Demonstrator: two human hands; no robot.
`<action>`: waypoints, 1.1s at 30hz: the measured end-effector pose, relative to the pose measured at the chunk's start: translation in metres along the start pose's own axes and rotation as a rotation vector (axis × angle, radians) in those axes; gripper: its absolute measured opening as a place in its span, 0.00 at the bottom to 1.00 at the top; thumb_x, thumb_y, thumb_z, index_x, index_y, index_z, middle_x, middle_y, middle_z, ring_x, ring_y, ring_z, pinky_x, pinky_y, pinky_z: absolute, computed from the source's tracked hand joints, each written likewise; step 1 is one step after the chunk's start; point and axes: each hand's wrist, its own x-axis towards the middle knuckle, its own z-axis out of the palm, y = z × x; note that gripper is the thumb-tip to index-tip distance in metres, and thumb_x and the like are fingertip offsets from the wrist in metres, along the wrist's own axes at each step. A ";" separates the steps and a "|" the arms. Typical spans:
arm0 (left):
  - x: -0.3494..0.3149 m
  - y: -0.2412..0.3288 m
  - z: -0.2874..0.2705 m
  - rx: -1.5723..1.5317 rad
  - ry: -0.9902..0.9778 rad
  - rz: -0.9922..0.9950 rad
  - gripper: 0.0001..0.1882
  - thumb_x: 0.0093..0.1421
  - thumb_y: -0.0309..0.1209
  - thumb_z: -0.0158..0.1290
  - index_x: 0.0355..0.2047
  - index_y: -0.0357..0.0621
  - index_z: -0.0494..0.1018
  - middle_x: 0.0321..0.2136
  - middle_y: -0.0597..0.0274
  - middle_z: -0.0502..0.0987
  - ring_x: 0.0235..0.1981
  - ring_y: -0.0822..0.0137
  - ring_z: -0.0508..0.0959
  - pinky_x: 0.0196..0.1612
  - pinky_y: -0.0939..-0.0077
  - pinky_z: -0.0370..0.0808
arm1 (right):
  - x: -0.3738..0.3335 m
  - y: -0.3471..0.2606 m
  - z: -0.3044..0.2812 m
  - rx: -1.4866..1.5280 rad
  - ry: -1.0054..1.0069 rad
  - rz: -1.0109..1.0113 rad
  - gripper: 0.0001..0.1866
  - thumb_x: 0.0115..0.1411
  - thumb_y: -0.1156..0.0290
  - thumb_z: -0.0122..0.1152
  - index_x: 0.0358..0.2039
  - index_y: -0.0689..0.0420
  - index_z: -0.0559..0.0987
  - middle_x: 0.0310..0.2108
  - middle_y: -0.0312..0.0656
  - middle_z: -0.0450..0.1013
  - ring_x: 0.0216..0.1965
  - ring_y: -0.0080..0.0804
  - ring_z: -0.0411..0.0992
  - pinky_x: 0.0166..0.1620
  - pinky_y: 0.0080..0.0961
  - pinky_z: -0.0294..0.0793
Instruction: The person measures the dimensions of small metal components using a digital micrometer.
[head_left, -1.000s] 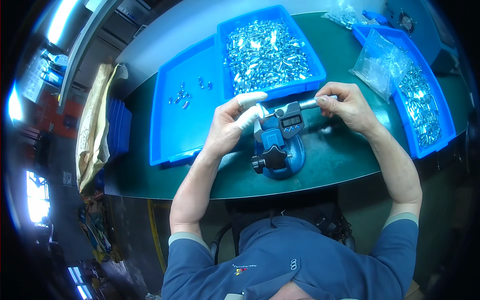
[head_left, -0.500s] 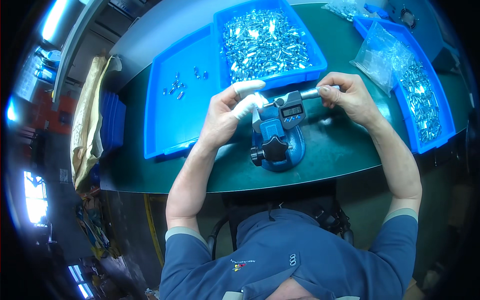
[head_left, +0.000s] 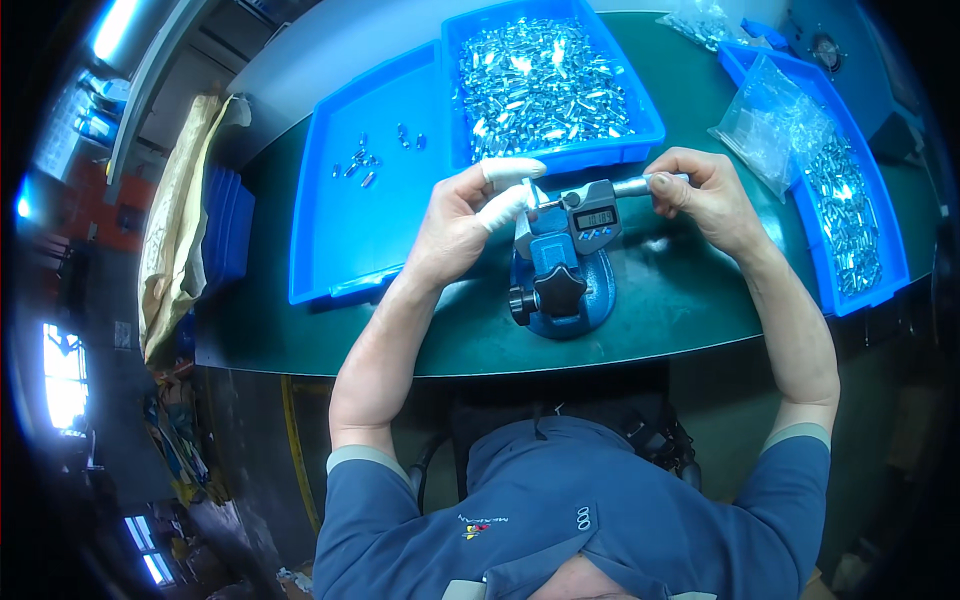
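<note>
A digital micrometer point(head_left: 596, 217) with a small display is clamped in a blue stand point(head_left: 568, 312) on the green table. My left hand point(head_left: 452, 225), with white covers on thumb and forefinger, is closed at the micrometer's jaws. Its fingertips pinch a small shiny metal pin point(head_left: 534, 194), partly hidden by the fingers. On the other side, my right hand point(head_left: 712, 197) grips the micrometer's thimble point(head_left: 632, 186) between thumb and fingers. A black star-shaped knob point(head_left: 560, 290) is on the front of the stand.
Behind my hands stands a blue bin point(head_left: 600, 152) heaped with small metal pins. A shallower blue tray point(head_left: 340, 235) at left holds several loose pins. Another blue tray point(head_left: 893, 270) at right contains more pins and a clear plastic bag point(head_left: 752, 125). Brown paper point(head_left: 175, 235) covers blue bins beyond the table's left edge.
The whole view has shifted slightly. My left fingertips have parted a little at the jaws, showing more of the pin. My right hand stays on the thimble.
</note>
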 end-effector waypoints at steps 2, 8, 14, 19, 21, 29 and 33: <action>0.001 -0.002 -0.002 0.007 -0.024 -0.004 0.15 0.64 0.28 0.55 0.51 0.40 0.75 0.37 0.60 0.80 0.39 0.72 0.79 0.43 0.76 0.76 | 0.000 0.001 0.000 0.002 -0.006 0.020 0.17 0.63 0.57 0.62 0.32 0.61 0.79 0.24 0.34 0.73 0.26 0.18 0.70 0.32 0.17 0.68; 0.002 -0.006 -0.002 0.014 -0.009 0.021 0.13 0.64 0.32 0.55 0.48 0.42 0.76 0.33 0.60 0.81 0.34 0.73 0.80 0.33 0.78 0.78 | 0.001 0.001 0.000 -0.018 -0.010 0.039 0.16 0.63 0.58 0.62 0.33 0.61 0.80 0.24 0.34 0.73 0.27 0.18 0.70 0.32 0.16 0.68; 0.003 -0.008 -0.003 0.013 -0.016 0.028 0.13 0.64 0.31 0.56 0.48 0.43 0.76 0.32 0.61 0.81 0.33 0.73 0.81 0.31 0.79 0.78 | 0.000 -0.002 0.000 -0.012 -0.007 -0.003 0.15 0.61 0.60 0.64 0.34 0.62 0.80 0.25 0.34 0.73 0.28 0.18 0.70 0.33 0.15 0.68; 0.003 -0.008 -0.003 0.020 0.001 0.030 0.13 0.63 0.31 0.57 0.47 0.43 0.77 0.31 0.62 0.81 0.32 0.74 0.80 0.31 0.79 0.78 | 0.000 -0.001 0.000 -0.018 -0.006 -0.003 0.15 0.61 0.60 0.64 0.35 0.62 0.80 0.25 0.35 0.73 0.28 0.18 0.70 0.32 0.15 0.68; 0.003 -0.008 -0.002 0.017 -0.004 0.018 0.13 0.63 0.31 0.57 0.47 0.43 0.77 0.31 0.62 0.81 0.32 0.74 0.80 0.32 0.79 0.78 | 0.001 0.001 -0.001 0.012 -0.017 0.030 0.16 0.61 0.59 0.64 0.34 0.62 0.80 0.24 0.35 0.73 0.27 0.18 0.70 0.32 0.16 0.68; 0.003 -0.007 0.000 0.008 0.027 0.022 0.12 0.63 0.30 0.57 0.46 0.42 0.77 0.31 0.62 0.81 0.32 0.74 0.80 0.31 0.79 0.78 | 0.001 0.002 -0.001 -0.004 -0.007 0.030 0.17 0.63 0.57 0.62 0.32 0.61 0.80 0.23 0.35 0.73 0.26 0.19 0.69 0.32 0.16 0.68; 0.003 -0.008 -0.001 0.013 0.015 0.017 0.12 0.63 0.30 0.57 0.46 0.42 0.77 0.30 0.62 0.81 0.32 0.74 0.80 0.31 0.80 0.78 | 0.001 0.002 0.000 -0.002 -0.003 0.034 0.18 0.63 0.56 0.61 0.30 0.61 0.79 0.23 0.35 0.72 0.26 0.19 0.69 0.32 0.17 0.68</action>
